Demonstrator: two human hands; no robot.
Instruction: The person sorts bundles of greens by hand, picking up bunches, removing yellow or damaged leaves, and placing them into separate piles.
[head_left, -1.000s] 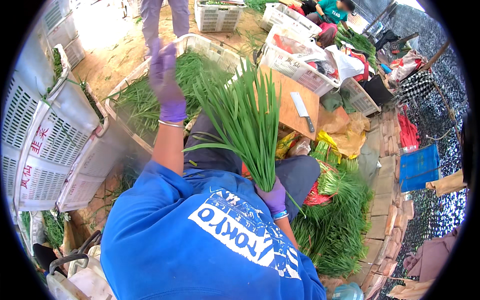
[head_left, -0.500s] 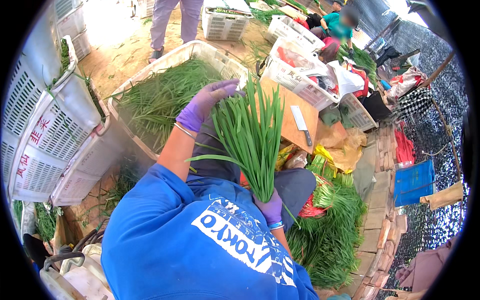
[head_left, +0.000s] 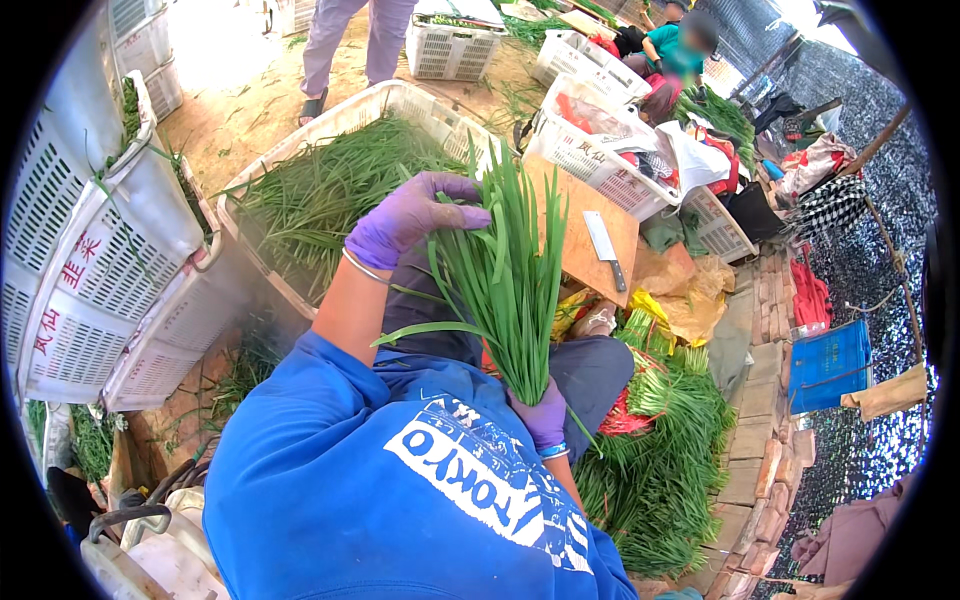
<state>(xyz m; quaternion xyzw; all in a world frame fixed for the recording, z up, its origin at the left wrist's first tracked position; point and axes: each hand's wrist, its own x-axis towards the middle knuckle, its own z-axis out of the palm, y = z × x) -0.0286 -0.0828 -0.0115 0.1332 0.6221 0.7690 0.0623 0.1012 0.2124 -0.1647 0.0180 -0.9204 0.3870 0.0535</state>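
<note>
A bunch of long, flat green garlic chives [head_left: 505, 290] stands upright in front of my body, leaf tips pointing away from me. My right hand [head_left: 543, 412], in a purple glove, wraps round the stem ends at the bottom of the bunch. Higher up, my left hand [head_left: 415, 212], in a matching glove, bends its fingers and thumb round leaves on the bunch's upper left side; its fingertips are partly hidden among them. One long leaf sticks out leftward from the bunch. Beyond it, a cleaver [head_left: 603, 248] with a dark handle lies on a wooden board [head_left: 575, 215].
A large white crate [head_left: 395, 95] of loose chives stands ahead on the left. Tied bundles [head_left: 650, 470] are heaped at my right. Stacked crates [head_left: 100, 270] rise at far left. A standing person [head_left: 345, 45] and a person in green [head_left: 675, 55] are farther off.
My left hand has come down slightly and nearer to me, its outstretched fingers now bent at the leaves. The right hand keeps hold of the stem ends.
</note>
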